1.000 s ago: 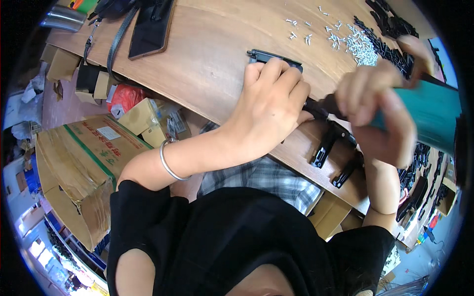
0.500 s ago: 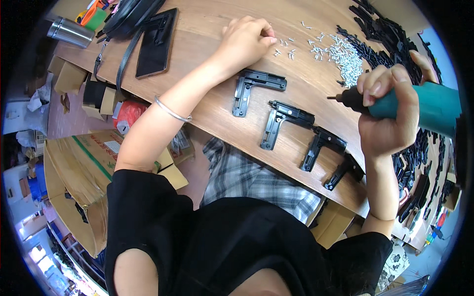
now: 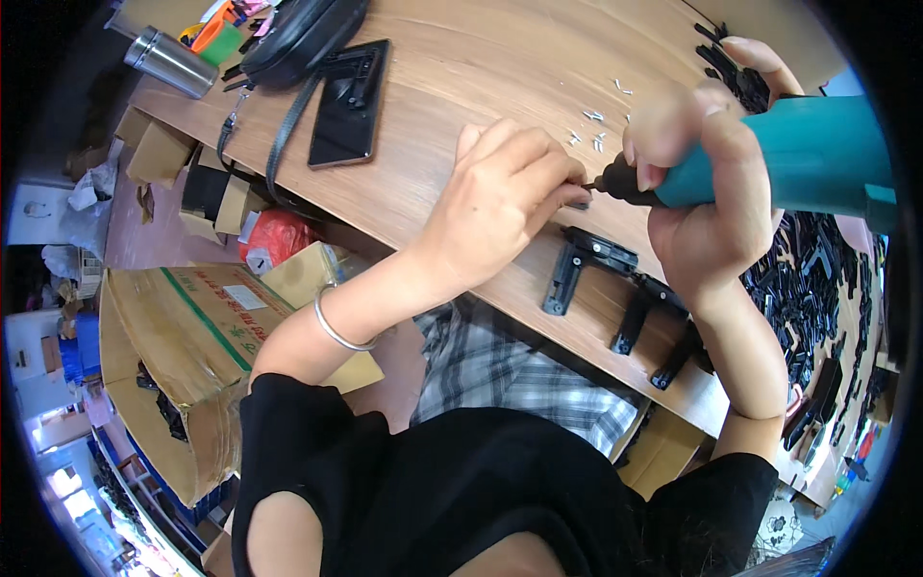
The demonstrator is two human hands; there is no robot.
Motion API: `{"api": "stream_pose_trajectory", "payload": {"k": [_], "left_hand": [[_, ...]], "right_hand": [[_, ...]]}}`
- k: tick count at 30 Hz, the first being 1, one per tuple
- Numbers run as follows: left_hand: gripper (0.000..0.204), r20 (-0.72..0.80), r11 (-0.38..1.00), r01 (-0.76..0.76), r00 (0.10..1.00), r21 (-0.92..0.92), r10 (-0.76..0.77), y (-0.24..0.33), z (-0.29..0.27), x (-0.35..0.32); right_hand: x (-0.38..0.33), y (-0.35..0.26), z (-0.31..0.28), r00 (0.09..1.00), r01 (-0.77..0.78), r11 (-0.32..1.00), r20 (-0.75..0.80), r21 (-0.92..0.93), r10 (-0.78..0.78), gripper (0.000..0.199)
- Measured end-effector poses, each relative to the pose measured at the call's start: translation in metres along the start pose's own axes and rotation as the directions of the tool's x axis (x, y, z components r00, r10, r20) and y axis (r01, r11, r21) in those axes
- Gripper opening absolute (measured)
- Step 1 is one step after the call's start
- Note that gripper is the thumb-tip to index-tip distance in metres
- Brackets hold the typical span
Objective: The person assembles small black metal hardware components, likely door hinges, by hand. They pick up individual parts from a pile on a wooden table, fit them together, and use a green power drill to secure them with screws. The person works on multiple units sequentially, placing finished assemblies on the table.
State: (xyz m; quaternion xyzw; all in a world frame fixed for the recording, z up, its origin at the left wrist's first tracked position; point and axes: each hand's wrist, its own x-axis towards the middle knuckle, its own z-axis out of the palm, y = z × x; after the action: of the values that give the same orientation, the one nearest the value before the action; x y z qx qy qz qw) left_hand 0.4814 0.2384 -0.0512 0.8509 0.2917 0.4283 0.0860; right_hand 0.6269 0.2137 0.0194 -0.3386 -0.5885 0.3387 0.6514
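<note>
- At the near edge of the wooden workbench [image 3: 461, 87]: both hands meet at one spot, right over the row of black brackets.
- Left hand [image 3: 500, 207]: fingers curled and bunched, fingertips [image 3: 567, 183] pinched together right at the driver's tip. Probably holding a small screw there; too small to confirm.
- Right hand [image 3: 697, 207]: wrapped tight around the teal electric screwdriver [image 3: 798, 154], thumb and fingers closed on the front of the barrel.
- Screwdriver lies nearly level, dark nose [image 3: 620, 185] pointing to the person's left, tip touching the left fingertips.
- Black bracket [image 3: 582, 264] flat on the bench just below the driver tip; two more black brackets [image 3: 639, 313] in line to its right, running along the bench edge, partly hidden under the right wrist.
- Loose silver screws [image 3: 594, 130] scattered on the wood just beyond the hands.
- Heap of black parts [image 3: 808, 288] on the far right of the bench, behind the right forearm.
- Silver bangle [image 3: 336, 332] on the left wrist.
- Upper left of the bench: phone [image 3: 348, 106] face up, black pouch with strap [image 3: 298, 38] just beside it, steel cup [image 3: 173, 62] near the corner.
- Below the bench on the left: open cardboard box [image 3: 183, 337], red bag [image 3: 279, 236] near it.
</note>
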Motion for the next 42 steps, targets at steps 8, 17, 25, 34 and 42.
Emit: {"api": "stream_pose_trajectory", "payload": {"k": [8,17,25,34,42], "left_hand": [[0.015,-0.021,1.000,0.029,0.999,0.005,-0.029,-0.011,-0.002,-0.011],[0.018,-0.011,0.988,0.067,0.998,-0.141,-0.069,-0.029,0.008,-0.022],[0.031,-0.006,0.984,0.145,0.989,-0.103,-0.147,-0.023,0.009,-0.021],[0.039,0.212,0.950,0.298,0.939,-0.095,-0.273,-0.027,0.016,-0.028],[0.034,0.159,0.942,0.298,0.948,-0.154,-0.274,-0.027,0.022,-0.029]], "right_hand": [[-0.001,0.014,0.014,1.000,0.027,0.993,-0.006,0.119,-0.026,0.012],[0.002,0.019,0.022,0.997,0.032,0.995,0.069,-0.097,-0.026,0.032],[-0.001,0.045,0.019,0.946,0.317,0.915,0.157,-0.249,-0.285,0.014],[-0.002,0.053,0.021,0.998,0.067,0.995,0.027,-0.075,-0.065,0.016],[0.006,0.063,0.012,0.983,-0.022,1.000,0.184,0.000,0.022,0.005]]}}
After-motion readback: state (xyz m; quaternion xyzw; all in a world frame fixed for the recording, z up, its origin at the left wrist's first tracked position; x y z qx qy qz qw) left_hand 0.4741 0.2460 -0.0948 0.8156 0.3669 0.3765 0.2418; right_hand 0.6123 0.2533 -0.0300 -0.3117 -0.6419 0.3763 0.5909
